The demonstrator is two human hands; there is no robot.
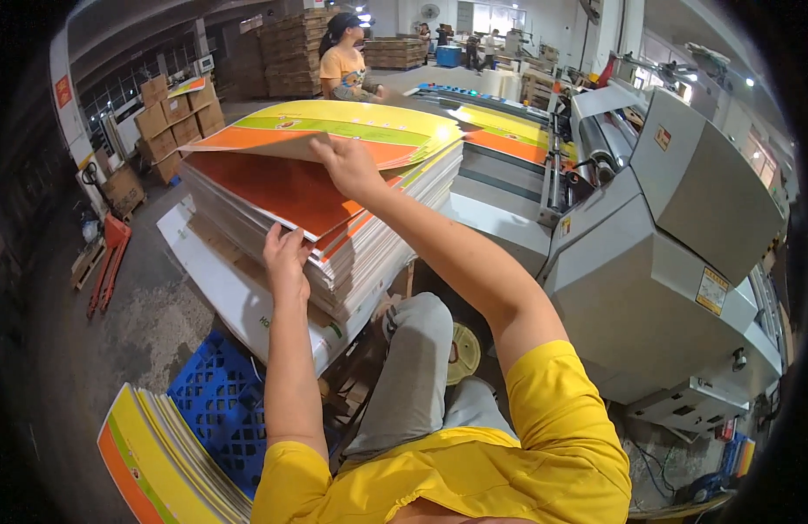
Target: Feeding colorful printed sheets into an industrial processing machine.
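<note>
A tall stack of printed sheets (369, 249) in yellow, green and orange stands in front of me. My right hand (347, 166) is closed on the near edge of the top printed sheet (334, 115), which bends upward and shows its plain brown underside. Beneath it lies an orange-red printed face (277, 185), partly shaded by the raised sheet. At the near corner of the stack, my left hand (288, 260) touches the sheet edges with its fingers apart.
To the right stands a large grey machine (631, 288) with rollers and a printed sheet (509, 144) on its bed. A blue plastic pallet (219, 393) and more printed sheets (159, 454) lie lower left. Beyond are a red pallet jack (111, 258), cartons (172, 122) and another person (343, 70).
</note>
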